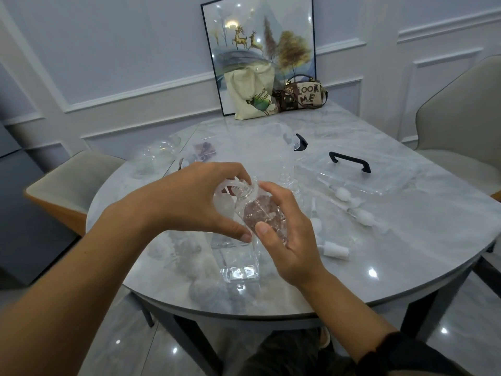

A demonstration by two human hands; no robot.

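Left hand (189,202) pinches white cap (226,198), likely to twist it | right hand (288,234) grips tilted clear bottle (261,215) to steady it above tabletop (379,253)

A grey-and-white marbled table (406,240) carries a clear bottle (261,215) with a reddish-brown speckled filling, white pump heads (336,251) and a clear lid (385,183) with a black handle (349,160). Behind them stand a cream tote (252,96) printed with a green cartoon figure, a brown handbag (303,96) with dark letters on a beige panel, and a black-framed picture (257,36) of golden deer and ochre trees. The chair (70,180) is beige, edged in orange-brown.
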